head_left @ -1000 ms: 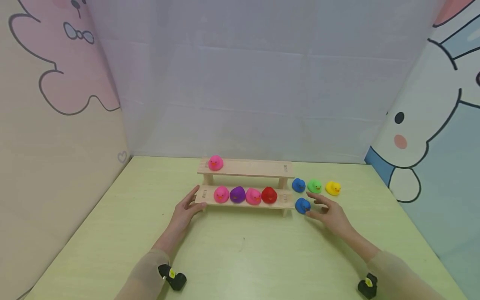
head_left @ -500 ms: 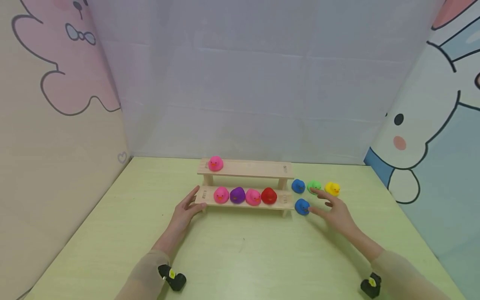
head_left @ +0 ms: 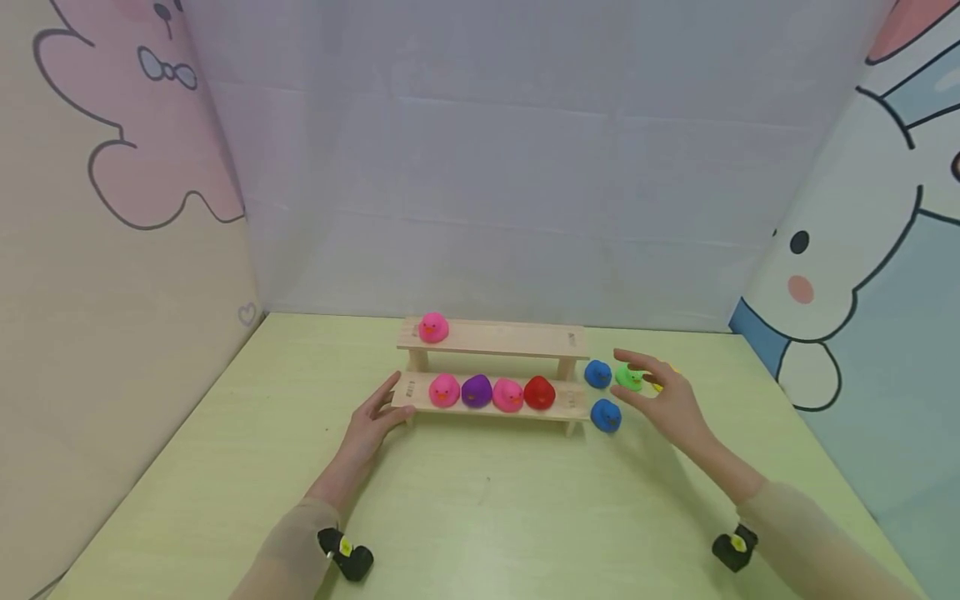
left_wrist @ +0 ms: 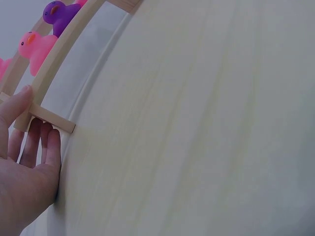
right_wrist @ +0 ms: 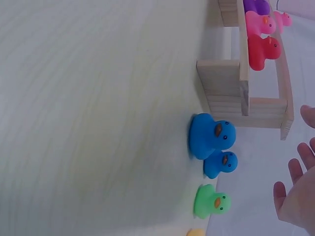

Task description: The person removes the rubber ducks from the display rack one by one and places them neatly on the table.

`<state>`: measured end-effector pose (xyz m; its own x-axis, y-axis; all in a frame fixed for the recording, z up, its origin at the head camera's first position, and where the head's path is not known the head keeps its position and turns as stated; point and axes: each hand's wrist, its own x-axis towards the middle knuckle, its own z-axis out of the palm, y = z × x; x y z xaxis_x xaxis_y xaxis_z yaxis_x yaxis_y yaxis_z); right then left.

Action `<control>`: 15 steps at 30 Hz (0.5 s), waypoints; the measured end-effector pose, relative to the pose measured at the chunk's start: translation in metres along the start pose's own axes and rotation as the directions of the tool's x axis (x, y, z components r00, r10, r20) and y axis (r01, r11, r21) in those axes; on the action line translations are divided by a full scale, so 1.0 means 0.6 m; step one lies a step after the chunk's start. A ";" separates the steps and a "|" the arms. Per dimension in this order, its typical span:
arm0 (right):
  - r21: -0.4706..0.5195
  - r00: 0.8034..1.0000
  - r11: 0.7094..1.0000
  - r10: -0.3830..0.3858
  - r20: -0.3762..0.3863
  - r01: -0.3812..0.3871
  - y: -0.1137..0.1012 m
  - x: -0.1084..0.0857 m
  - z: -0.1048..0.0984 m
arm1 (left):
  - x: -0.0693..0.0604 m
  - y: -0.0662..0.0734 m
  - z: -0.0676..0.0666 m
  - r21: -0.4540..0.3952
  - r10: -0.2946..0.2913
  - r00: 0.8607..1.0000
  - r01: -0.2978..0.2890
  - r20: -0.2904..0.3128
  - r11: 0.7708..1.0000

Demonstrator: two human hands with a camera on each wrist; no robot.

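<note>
My left hand (head_left: pixel 370 427) holds the left end of a two-tier wooden stand (head_left: pixel 517 337), thumb in front and fingers behind the board, as the left wrist view shows. On the lower tier sit a pink rubber duck (head_left: pixel 444 390), a purple duck (head_left: pixel 477 391), another pink duck (head_left: pixel 507 396) and a red duck (head_left: pixel 539 392). One pink duck (head_left: pixel 433 327) is alone at the upper tier's left end. My right hand (head_left: pixel 673 408) hovers right of the stand, thumb and fingers apart, holding nothing. Near it are a front blue duck (head_left: pixel 606 415), a rear blue duck (right_wrist: pixel 220 163) and a green duck (right_wrist: pixel 210 201).
A yellow duck (head_left: pixel 657 385) is mostly hidden behind my right hand. Past the stand, a pale curtain (head_left: pixel 465 183) hangs along the back edge of the light wooden table (head_left: pixel 480 517). Panels with cartoon drawings stand at both sides.
My right hand has drawn away from the front blue duck and risen, its fingers now above the table near the green and yellow ducks. My left hand has stayed on the stand.
</note>
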<state>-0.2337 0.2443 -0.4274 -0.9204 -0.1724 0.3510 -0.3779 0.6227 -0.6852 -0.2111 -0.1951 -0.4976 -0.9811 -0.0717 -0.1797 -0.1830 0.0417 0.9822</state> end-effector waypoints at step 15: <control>0.093 0.994 0.992 -0.086 0.069 0.080 -0.081 0.056 0.033 | 0.001 -0.001 0.003 -0.016 0.014 1.000 -0.015 -0.027 1.000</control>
<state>-0.2485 0.1932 -0.3950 -0.8890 -0.2776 0.3641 -0.4579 0.5331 -0.7115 -0.2118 -0.1937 -0.4986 -0.9816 -0.0978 -0.1641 -0.1674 0.0269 0.9855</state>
